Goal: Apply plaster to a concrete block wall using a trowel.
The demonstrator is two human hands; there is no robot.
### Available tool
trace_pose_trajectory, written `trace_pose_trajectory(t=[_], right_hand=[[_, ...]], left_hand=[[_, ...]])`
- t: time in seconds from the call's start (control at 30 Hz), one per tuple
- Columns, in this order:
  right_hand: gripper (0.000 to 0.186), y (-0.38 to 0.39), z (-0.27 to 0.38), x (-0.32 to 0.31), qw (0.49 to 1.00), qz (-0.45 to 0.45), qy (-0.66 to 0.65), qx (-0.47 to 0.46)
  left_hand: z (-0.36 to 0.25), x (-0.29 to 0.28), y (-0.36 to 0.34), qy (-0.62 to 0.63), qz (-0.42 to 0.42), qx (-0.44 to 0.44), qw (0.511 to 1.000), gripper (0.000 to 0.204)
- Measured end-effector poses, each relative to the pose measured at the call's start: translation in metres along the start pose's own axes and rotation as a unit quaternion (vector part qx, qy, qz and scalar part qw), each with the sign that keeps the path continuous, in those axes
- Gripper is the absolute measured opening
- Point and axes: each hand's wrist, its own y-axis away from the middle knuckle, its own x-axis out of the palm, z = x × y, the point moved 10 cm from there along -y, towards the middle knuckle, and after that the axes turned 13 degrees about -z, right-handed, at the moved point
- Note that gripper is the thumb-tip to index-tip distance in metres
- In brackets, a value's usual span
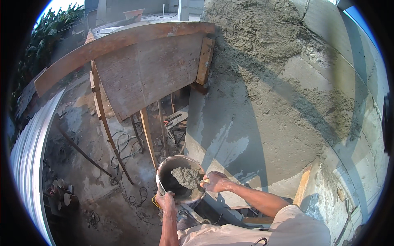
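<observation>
My left hand (166, 201) is closed on the near-left rim of a round bucket (161, 167), low in the middle of the view. My right hand (216, 182) grips the short yellowish handle of a trowel (205, 180) at the bucket's right side. Wet grey mortar (186, 177) lies heaped over the trowel, inside the bucket's mouth, and hides its blade. Beyond my right arm stands a wall (230, 119) coated with grey mortar, rough and lumpy higher up, smoother lower down. Neither hand touches the wall.
A wooden formwork panel (152, 69) on timber props juts out at upper left. Corrugated metal sheeting (35, 151) edges the left side. Far below, cables (123, 143) and scrap wood lie on the ground. A wooden-handled tool (341, 194) rests at the right.
</observation>
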Motion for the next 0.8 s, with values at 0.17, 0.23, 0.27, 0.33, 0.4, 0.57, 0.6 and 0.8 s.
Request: trace_pose_trajectory(t=[0.17,0.23,0.27,0.33,0.4,0.57,0.6,0.8], right_hand=[[0.054,-0.004,0.046,-0.136,0.987,-0.144,0.036,-0.057],[0.043,0.009,0.095,-0.204,0.978,-0.179,0.034,-0.105],[0.038,0.018,0.121,-0.238,0.967,-0.209,0.032,-0.139],[0.029,0.037,0.169,-0.297,0.942,-0.248,0.011,-0.226],[0.027,0.058,0.209,-0.347,0.931,-0.24,-0.052,-0.27],[0.024,0.053,0.278,-0.43,0.859,-0.149,-0.237,-0.429],[0.023,0.05,0.295,-0.44,0.827,-0.1,-0.28,-0.477],[0.026,-0.111,0.216,-0.556,0.833,-0.235,-0.415,-0.28]], left_hand=[[-0.011,-0.021,0.001,0.019,-0.015,-0.012,1.0,0.055],[-0.006,-0.042,0.001,0.004,-0.034,-0.027,0.999,0.056],[0.001,-0.052,-0.004,0.034,-0.047,-0.013,0.998,0.056],[0.019,-0.079,-0.013,0.014,-0.056,-0.014,0.998,0.056],[0.025,-0.097,-0.013,-0.014,-0.084,-0.031,0.996,0.056],[0.036,-0.149,-0.011,0.048,-0.134,-0.004,0.99,0.058],[0.041,-0.163,-0.013,0.035,-0.16,-0.002,0.986,0.059],[0.025,-0.2,0.006,0.034,-0.185,0.049,0.981,0.063]])
